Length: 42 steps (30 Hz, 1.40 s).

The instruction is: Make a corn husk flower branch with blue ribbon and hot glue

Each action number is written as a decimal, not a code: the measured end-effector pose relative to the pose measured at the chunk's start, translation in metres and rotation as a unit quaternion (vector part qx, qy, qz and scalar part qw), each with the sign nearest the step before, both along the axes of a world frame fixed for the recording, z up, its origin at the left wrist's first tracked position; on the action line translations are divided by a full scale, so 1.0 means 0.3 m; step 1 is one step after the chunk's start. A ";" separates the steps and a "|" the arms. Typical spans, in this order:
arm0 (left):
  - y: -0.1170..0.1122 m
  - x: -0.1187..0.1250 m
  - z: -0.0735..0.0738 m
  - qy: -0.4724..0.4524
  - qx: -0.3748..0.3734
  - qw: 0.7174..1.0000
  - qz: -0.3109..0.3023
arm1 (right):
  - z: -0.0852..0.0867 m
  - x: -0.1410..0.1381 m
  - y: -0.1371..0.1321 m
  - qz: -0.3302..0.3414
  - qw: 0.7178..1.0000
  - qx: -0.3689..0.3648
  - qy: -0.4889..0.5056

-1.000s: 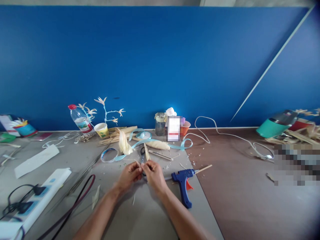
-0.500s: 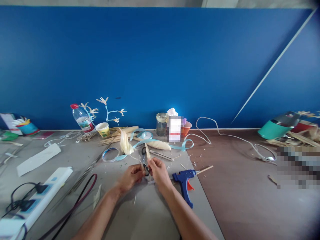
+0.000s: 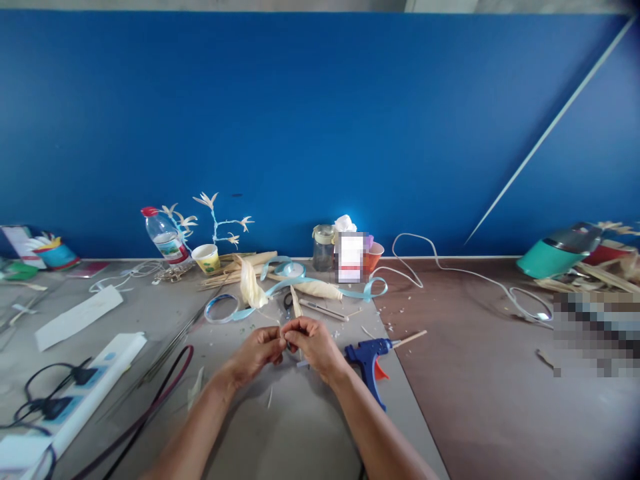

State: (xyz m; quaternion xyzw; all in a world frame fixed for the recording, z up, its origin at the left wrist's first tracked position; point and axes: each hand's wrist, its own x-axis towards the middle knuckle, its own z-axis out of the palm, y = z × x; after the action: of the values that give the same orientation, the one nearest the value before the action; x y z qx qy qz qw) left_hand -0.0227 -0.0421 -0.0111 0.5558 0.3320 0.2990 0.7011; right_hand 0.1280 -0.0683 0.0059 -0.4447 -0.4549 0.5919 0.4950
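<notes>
My left hand (image 3: 261, 350) and my right hand (image 3: 311, 343) meet over the grey mat, thumbs and fingertips pinched together. What they pinch is small and mostly hidden by the fingers. A narrow pale strip of dried husk (image 3: 297, 303) shows just beyond my right fingers; whether it is held or lies on the mat I cannot tell. Scissors with a black handle (image 3: 287, 302) lie partly hidden behind the hands. A craft knife (image 3: 324, 310) lies past my right hand, and a blue glue gun (image 3: 369, 360) rests to its right.
Curled husk (image 3: 251, 287), light blue ribbon (image 3: 350, 294) and a tape roll (image 3: 221, 309) lie beyond the hands. Husk flowers (image 3: 215, 220) stand behind a yellow cup (image 3: 205, 259), beside a bottle (image 3: 167, 240). At the left is a power strip (image 3: 95, 380); a white cable (image 3: 470, 271) runs right.
My right hand has moved left and slightly down, and the fingertips of both hands now touch. The scissors' handle loop that showed between them is now mostly covered.
</notes>
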 end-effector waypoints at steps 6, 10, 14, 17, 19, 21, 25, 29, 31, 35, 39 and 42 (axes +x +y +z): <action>-0.010 0.001 0.023 -0.013 -0.012 1.000 -0.001 | 0.011 0.007 -0.001 0.012 1.000 0.013 -0.005; -0.017 0.000 0.036 -0.033 -0.026 0.999 0.010 | 0.010 0.009 0.000 0.030 0.999 0.014 0.009; -0.018 -0.001 0.032 -0.045 -0.040 0.998 0.017 | 0.000 0.007 0.003 0.026 0.999 0.017 -0.011; -0.015 0.001 0.029 -0.059 -0.056 0.996 0.048 | -0.009 0.007 0.005 0.006 0.999 0.027 -0.038; -0.011 0.004 0.031 -0.074 -0.072 0.992 0.075 | -0.011 0.010 0.007 -0.020 0.998 0.032 -0.059; -0.005 0.005 0.035 -0.098 -0.088 0.986 0.105 | -0.009 0.015 0.007 -0.042 0.994 0.042 -0.087; 0.008 -0.001 0.038 -0.173 -0.123 0.959 0.187 | 0.000 0.017 0.000 -0.059 0.983 0.078 -0.155; 0.024 -0.012 0.027 -0.246 -0.155 0.922 0.254 | -0.006 0.001 -0.014 -0.049 0.962 0.129 -0.237; 0.030 -0.016 0.021 -0.272 -0.164 0.910 0.267 | -0.017 -0.010 -0.020 -0.047 0.943 0.169 -0.282; 0.033 -0.017 0.021 -0.286 -0.169 0.899 0.285 | -0.036 -0.025 -0.031 -0.026 0.916 0.231 -0.328; 0.026 -0.014 0.032 -0.276 -0.160 0.910 0.264 | -0.033 -0.028 -0.041 0.003 0.907 0.262 -0.330; 0.020 -0.006 0.038 -0.232 -0.121 0.927 0.267 | -0.016 -0.026 -0.045 0.021 0.908 0.270 -0.320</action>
State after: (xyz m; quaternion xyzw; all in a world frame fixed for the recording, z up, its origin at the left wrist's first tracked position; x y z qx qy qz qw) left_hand -0.0247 -0.0362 0.0003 0.2721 0.3298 0.5532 0.7149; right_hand 0.1203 -0.0819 0.0012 -0.4498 -0.7404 0.2831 0.4114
